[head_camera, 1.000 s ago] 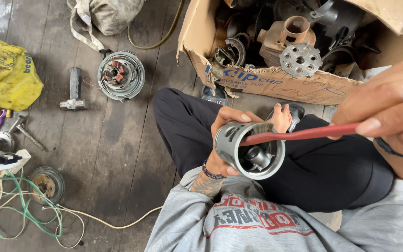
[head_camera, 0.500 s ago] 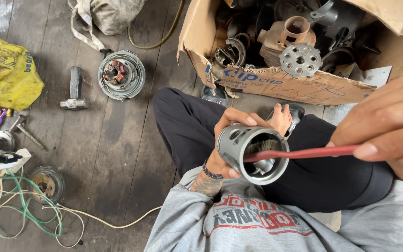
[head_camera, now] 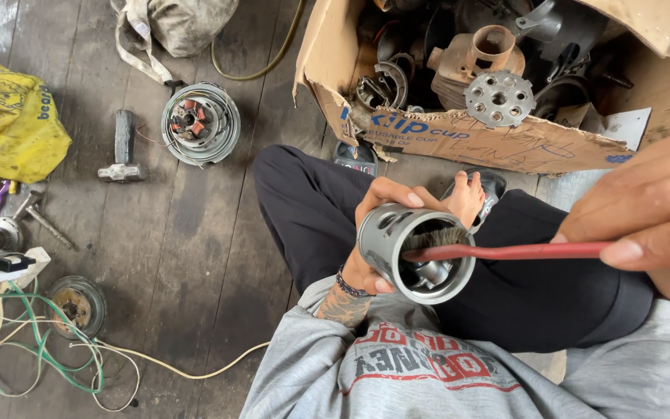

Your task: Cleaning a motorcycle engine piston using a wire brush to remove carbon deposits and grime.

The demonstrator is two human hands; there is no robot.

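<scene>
My left hand (head_camera: 381, 233) is wrapped around a grey metal cylinder (head_camera: 412, 252), a hollow piston-like part with its open end turned toward me. My right hand (head_camera: 649, 221), close to the camera at the right edge, grips the red handle of a brush (head_camera: 505, 251). The brush's dark bristles sit just inside the cylinder's rim at its upper side. Both hands are above my crossed legs in black trousers (head_camera: 319, 209).
A torn cardboard box (head_camera: 467, 143) full of metal engine parts stands ahead. On the wooden floor lie a round wound coil unit (head_camera: 195, 124), a small hammer (head_camera: 123, 147), a yellow bag (head_camera: 9, 124), a cloth sack (head_camera: 180, 23), loose green and white wires (head_camera: 32, 365).
The cylinder has turned a little in my left hand, and the brush has shifted inside its opening, with the bristles now up near the rim.
</scene>
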